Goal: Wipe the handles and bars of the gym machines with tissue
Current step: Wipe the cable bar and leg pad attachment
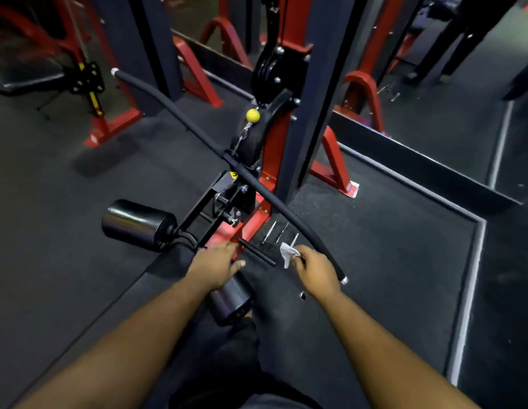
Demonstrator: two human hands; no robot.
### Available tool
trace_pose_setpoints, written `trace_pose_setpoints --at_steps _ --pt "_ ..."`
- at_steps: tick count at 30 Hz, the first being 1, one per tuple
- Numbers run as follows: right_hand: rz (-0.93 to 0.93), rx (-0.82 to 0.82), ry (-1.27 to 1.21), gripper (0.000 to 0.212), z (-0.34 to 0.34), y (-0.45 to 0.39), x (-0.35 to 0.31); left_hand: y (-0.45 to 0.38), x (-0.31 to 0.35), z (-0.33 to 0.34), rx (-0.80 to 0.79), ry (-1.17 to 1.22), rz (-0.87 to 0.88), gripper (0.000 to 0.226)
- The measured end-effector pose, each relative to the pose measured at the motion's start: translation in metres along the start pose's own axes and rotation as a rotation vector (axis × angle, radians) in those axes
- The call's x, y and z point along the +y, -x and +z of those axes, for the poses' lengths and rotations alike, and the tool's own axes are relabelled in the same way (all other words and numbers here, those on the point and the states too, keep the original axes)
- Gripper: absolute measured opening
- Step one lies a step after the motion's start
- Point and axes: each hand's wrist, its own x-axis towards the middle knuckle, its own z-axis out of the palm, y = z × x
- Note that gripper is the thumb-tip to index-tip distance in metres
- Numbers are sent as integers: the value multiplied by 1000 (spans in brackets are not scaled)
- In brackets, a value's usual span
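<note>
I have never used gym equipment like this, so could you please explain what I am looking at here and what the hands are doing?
This is one picture from a camera worn on the person's head, looking down at both bare arms. In front stands a red and black cable machine. A long, curved black bar hangs from its cable below a yellow ball. Black padded rollers sit lower down. The right hand pinches a crumpled white tissue in its fingers. The left hand reaches toward a short black handle. The floor is dark rubber matting.
</note>
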Motion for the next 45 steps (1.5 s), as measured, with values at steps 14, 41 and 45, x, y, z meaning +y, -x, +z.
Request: trace_pose_setpoints --at_steps 14,41,45 --pt "-56 -11 -17 21 19 -283 -50 -210 -57 -41 70 38 -117 71" --pt "-197 -387 66 39 75 -311 14 -269 -52 -27 71 215 -361 79" --pt "-424 -351 95 70 96 -332 -23 -275 -65 -20 78 96 -288 86"
